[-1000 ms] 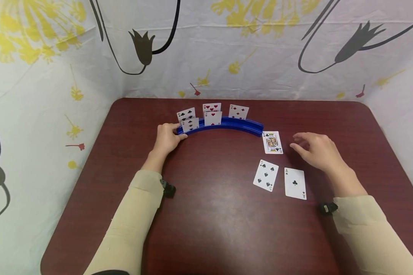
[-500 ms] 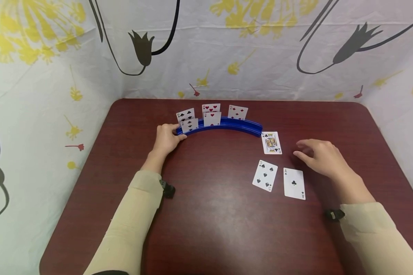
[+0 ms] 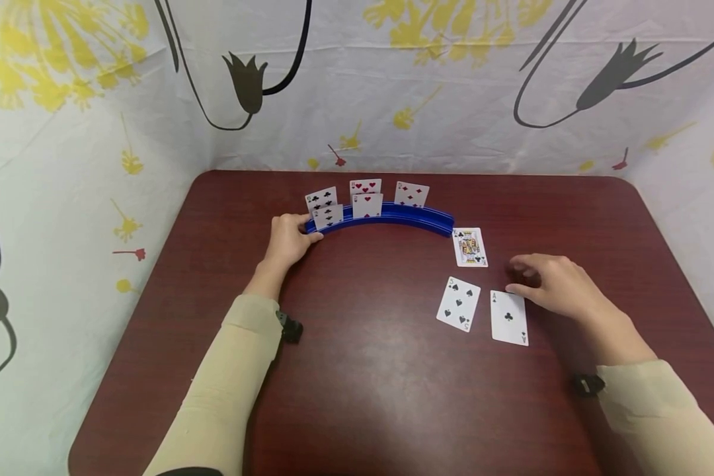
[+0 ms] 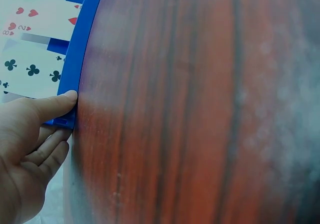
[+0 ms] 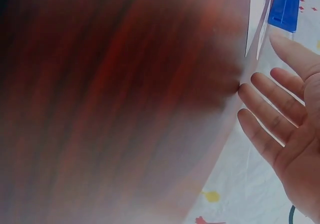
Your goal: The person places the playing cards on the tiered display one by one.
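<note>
My left hand (image 3: 287, 239) grips the left end of a curved blue card holder (image 3: 419, 216); in the left wrist view its thumb (image 4: 65, 100) presses the front rim and the other fingers lie behind. Two clubs cards (image 3: 327, 217), two hearts cards (image 3: 367, 205) and a diamonds card (image 3: 411, 194) stand in the holder. On the right, my right hand (image 3: 562, 284) is relaxed and holds nothing. Its thumb is at the top edge of an ace of clubs (image 3: 508, 327); whether it touches the card I cannot tell. The right wrist view shows its fingers (image 5: 272, 96) spread.
A five of spades (image 3: 459, 304) lies face up left of the ace. Touching or close to the holder's right end is a king of clubs (image 3: 470, 247). A white patterned cloth (image 3: 452, 132) hangs behind the dark red-brown table (image 3: 363, 370).
My right hand has moved down and slightly right, from beside the king of clubs to the top edge of the ace. The left hand and the holder stay in place.
</note>
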The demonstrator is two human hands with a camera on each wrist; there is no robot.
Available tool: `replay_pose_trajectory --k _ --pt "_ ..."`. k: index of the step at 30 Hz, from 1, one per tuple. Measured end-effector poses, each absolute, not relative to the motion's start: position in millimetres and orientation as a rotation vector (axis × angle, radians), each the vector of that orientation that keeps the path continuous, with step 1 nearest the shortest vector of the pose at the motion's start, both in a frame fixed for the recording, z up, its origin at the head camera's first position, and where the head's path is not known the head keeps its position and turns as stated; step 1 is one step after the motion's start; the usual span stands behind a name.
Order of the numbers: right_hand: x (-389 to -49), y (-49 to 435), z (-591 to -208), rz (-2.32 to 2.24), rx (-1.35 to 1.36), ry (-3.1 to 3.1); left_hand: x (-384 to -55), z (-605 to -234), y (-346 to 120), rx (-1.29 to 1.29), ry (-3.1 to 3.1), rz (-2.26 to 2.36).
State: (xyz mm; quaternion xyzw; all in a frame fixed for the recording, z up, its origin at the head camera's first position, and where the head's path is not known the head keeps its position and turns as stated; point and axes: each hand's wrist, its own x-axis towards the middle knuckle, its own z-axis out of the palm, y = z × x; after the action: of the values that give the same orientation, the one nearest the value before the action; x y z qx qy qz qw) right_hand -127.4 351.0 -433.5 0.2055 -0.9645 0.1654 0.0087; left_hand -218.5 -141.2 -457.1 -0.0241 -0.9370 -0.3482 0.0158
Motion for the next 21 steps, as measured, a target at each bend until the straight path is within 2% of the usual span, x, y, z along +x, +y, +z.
replay_pose_trajectory --k 21 --pt "-117 349 -431 0.451 0.726 -3.265 -220 -459 -142 -0.082 -2.921 -1.076"
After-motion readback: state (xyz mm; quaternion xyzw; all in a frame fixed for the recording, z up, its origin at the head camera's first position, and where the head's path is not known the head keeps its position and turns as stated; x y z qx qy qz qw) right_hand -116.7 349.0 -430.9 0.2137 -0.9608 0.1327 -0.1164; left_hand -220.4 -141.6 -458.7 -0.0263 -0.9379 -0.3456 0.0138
